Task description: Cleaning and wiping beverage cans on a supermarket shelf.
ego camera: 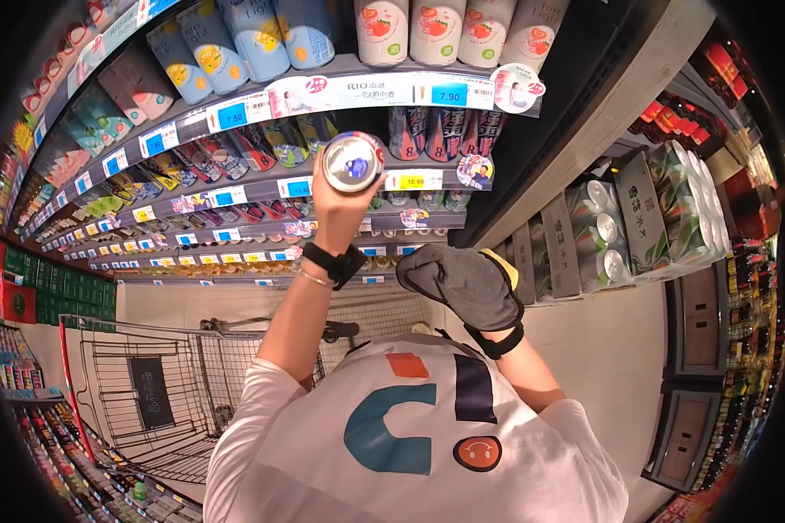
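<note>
My left hand (pixel 341 212) is wrapped around a drink can (pixel 352 163), whose silver round end with a blue patch at its middle faces up at me. It is raised in front of the shelves, and a dark watch and a bangle sit on that wrist. A grey cloth (pixel 461 284) with dark edging and a bit of yellow covers my right hand (pixel 490 337); the fingers are hidden beneath it. Just ahead, a shelf row carries dark, colourful cans (pixel 425 134). White cans with strawberry pictures (pixel 435 33) and blue cans with lemon pictures (pixel 255 39) stand on the shelf above.
A wire shopping cart (pixel 196 340) stands on the floor at my left. Wrapped packs of cans (pixel 670 216) are stacked at the right, beside a beam-like shelf side (pixel 602 111). Price tags (pixel 448 95) line the shelf edges. Green boxes (pixel 55 284) are piled at far left.
</note>
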A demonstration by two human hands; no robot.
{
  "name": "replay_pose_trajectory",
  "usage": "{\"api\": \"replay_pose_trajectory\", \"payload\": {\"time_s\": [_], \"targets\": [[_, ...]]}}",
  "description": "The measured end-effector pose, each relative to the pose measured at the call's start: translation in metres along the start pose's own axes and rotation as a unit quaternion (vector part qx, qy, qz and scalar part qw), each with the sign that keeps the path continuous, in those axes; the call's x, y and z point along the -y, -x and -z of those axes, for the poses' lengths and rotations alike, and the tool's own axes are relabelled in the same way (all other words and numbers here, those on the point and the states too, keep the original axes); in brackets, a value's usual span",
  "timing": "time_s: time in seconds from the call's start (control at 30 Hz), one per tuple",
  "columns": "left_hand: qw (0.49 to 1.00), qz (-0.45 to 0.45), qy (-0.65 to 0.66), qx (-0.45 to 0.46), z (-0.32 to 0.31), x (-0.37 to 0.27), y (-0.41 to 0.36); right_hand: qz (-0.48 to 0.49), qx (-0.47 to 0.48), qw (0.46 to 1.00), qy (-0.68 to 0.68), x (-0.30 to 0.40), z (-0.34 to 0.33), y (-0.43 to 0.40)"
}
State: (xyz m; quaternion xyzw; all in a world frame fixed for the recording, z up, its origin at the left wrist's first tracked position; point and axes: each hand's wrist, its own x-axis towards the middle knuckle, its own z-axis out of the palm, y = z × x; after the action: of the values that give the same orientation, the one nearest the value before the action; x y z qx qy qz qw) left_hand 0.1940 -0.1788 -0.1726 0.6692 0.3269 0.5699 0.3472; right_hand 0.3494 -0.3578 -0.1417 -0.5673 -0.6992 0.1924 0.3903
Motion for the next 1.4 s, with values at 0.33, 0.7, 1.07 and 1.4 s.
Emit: {"api": "replay_pose_trajectory", "payload": {"time_s": [0.33,0.7,1.07,1.4], "targets": [[0.988,0.031,-0.148,-0.043,-0.022,0.003,-0.025,-0.011,-0.012,0.997,0.07,-0.009,0.009,0.013],[0.952,0.137,-0.274,0.031,-0.028,0.004,-0.06,0.01,-0.006,0.997,0.073,-0.024,0.005,0.02],[0.926,0.032,-0.365,0.089,-0.038,0.059,-0.103,0.019,-0.012,0.995,0.098,-0.01,0.013,0.02],[0.89,-0.106,-0.409,0.172,-0.045,0.136,-0.146,-0.008,0.013,0.993,0.119,-0.028,0.015,0.026]]}}
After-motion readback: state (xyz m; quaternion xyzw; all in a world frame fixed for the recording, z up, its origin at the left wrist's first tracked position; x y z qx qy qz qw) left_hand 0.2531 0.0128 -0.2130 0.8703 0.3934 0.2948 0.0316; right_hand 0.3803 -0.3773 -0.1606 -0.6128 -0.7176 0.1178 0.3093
